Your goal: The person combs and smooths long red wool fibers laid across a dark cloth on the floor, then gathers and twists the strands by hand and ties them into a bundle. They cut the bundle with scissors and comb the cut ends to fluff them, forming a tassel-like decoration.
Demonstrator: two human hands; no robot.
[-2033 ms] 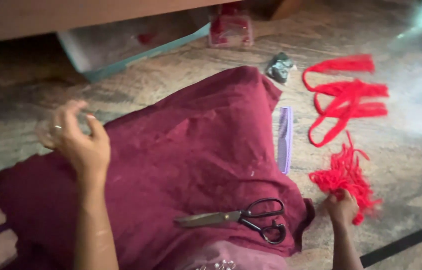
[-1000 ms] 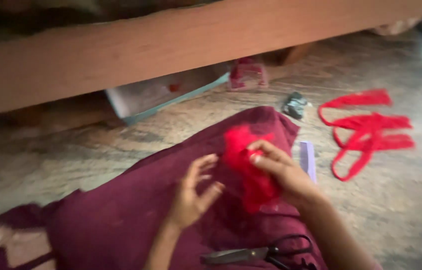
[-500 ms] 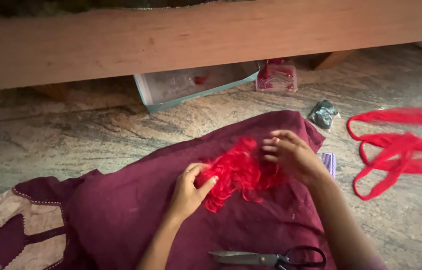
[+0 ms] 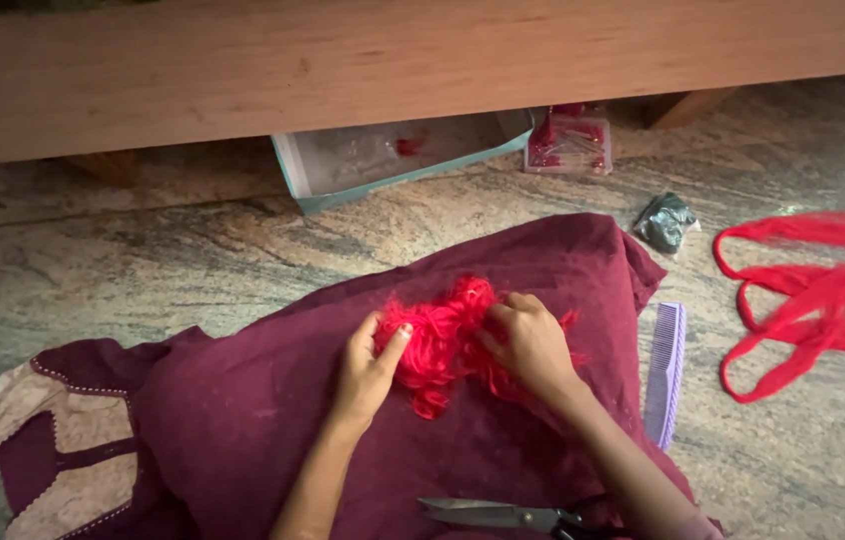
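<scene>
Nearest the camera, a pair of scissors (image 4: 513, 515) lies on the maroon cloth (image 4: 243, 420), blades pointing left, its dark handles partly under the right forearm. The cloth is spread over the stone floor (image 4: 143, 260), and at its left end a beige panel with a stitched border (image 4: 63, 450) shows. In the middle of the cloth sits a tangled bunch of red thread (image 4: 440, 340), and both hands are on it. The left hand (image 4: 368, 365) rests at the bunch's left edge with its fingers loosely curled, thumb and forefinger pinching strands. The right hand (image 4: 533, 345) lies over the bunch's right side, fingers bent down into the threads and gripping them. Just beside the cloth's right edge a lilac comb (image 4: 665, 372) lies on the floor, and farther right red ribbon strips (image 4: 813, 305) loop across the stone, well apart from the hands. Beyond the cloth's far corner lies a small dark crumpled packet (image 4: 665, 220). Farther back, an open pale-green box (image 4: 393, 155) and a small clear box with red contents (image 4: 570, 143) sit partly under a low wooden frame (image 4: 393, 60).
</scene>
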